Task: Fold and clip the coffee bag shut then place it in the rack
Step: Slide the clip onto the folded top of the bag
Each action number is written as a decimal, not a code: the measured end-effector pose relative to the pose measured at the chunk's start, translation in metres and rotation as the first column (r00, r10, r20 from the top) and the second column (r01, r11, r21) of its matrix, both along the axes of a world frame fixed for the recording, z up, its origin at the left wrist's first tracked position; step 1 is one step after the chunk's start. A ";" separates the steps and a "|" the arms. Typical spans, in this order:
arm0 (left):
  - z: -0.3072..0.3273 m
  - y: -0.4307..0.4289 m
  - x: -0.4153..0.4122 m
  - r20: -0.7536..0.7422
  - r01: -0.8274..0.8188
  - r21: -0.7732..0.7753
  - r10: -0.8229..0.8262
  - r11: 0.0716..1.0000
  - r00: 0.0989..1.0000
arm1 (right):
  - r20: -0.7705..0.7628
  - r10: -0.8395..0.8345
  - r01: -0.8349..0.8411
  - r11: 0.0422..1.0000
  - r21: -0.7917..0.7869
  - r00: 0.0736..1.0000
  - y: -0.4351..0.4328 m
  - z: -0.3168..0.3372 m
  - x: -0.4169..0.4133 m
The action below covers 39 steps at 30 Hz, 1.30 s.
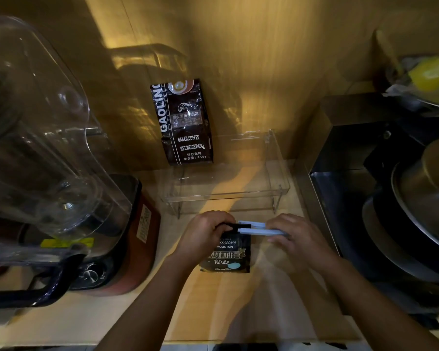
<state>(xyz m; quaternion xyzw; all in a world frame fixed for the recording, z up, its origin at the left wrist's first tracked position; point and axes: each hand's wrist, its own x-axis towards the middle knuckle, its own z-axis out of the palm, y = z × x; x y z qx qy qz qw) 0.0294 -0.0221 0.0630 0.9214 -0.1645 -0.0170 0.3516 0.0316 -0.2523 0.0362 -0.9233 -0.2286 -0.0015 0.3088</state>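
A small black coffee bag [230, 255] with white lettering stands on the wooden counter in front of me. My left hand [204, 235] pinches its folded top at the left corner. A pale blue bag clip [257, 228] lies along the fold and sticks out to the right, where my right hand [293, 238] grips its far end. Whether the clip's jaws are shut on the fold I cannot tell. Just behind my hands stands the clear acrylic rack [279, 171]. A larger black coffee bag [184, 122] stands upright at the rack's left end, against the wall.
A blender [51, 153] with a big clear jug on a red base fills the left side. On the right is a dark appliance [347, 153] with stacked metal pans [421, 211]. A yellow item [431, 74] sits top right. The counter's front edge [162, 343] runs below my forearms.
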 end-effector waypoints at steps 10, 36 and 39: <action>0.002 -0.008 0.002 0.003 -0.048 0.025 0.048 0.999 0.999 | -0.303 -0.164 0.178 0.984 0.018 0.939 0.005 0.005 0.004; -0.013 -0.014 -0.006 0.160 -0.030 0.185 0.000 0.982 0.987 | -0.309 -0.160 0.209 0.969 0.132 0.937 0.022 0.010 0.002; -0.014 -0.014 -0.003 0.125 -0.026 0.185 0.003 0.982 0.992 | -0.403 -0.190 0.308 0.917 0.252 0.895 0.011 0.004 -0.002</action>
